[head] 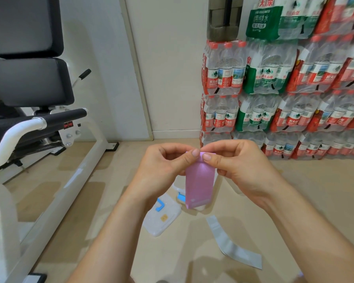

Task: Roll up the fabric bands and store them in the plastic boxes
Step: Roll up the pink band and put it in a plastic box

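A pink fabric band (198,184) hangs flat in the air at the centre of the view. My left hand (168,166) and my right hand (235,164) pinch its top edge between thumbs and forefingers, side by side. On the floor below lies a grey fabric band (231,244), spread out and bent. A clear plastic box lid with a blue clip (161,217) lies flat on the floor under my left wrist. Another clear plastic box with a blue clip (179,192) sits behind the pink band, mostly hidden by it.
A white exercise machine with black pads (35,127) fills the left side. Shrink-wrapped packs of water bottles (284,88) are stacked along the right wall. The beige floor (102,201) lies between them.
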The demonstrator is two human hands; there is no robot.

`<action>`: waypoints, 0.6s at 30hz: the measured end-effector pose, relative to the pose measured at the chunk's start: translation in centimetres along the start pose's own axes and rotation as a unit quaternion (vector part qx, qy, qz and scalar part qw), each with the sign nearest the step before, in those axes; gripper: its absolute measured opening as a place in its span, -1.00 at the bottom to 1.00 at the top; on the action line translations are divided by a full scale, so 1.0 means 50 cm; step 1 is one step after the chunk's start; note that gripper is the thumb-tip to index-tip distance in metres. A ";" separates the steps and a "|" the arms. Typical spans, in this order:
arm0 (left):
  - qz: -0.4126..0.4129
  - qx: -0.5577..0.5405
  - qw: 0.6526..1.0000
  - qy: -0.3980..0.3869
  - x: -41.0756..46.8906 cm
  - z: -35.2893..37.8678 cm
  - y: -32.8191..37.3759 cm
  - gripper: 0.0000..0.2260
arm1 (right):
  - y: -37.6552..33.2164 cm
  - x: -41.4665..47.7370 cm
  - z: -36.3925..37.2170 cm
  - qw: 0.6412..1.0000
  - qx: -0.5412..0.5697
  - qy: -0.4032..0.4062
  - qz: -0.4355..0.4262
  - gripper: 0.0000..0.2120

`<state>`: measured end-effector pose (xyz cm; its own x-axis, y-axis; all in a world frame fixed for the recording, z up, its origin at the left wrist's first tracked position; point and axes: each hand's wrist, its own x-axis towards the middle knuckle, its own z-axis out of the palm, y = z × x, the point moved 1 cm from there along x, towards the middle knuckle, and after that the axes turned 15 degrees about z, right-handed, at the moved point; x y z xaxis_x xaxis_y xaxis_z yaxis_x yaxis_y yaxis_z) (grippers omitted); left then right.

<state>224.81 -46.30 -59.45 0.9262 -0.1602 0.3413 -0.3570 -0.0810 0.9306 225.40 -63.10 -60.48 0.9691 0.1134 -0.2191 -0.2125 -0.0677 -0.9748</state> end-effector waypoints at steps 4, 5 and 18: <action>-0.001 -0.006 1.000 0.013 0.000 0.001 0.002 -0.87 | -0.003 -0.002 0.001 1.000 0.004 0.000 -0.007 -0.89; 0.001 -0.006 1.000 0.017 0.000 0.001 0.003 -0.88 | -0.004 -0.002 0.002 1.000 0.002 -0.002 -0.006 -0.91; 0.011 -0.009 1.000 0.021 0.003 -0.002 -0.003 -0.89 | -0.001 0.000 -0.001 1.000 0.008 0.008 0.017 -0.84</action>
<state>224.99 -46.22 -59.53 0.9222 -0.1198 0.3676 -0.3763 -0.0598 0.9246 225.43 -63.14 -60.44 0.9634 0.0946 -0.2507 -0.2463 -0.0557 -0.9676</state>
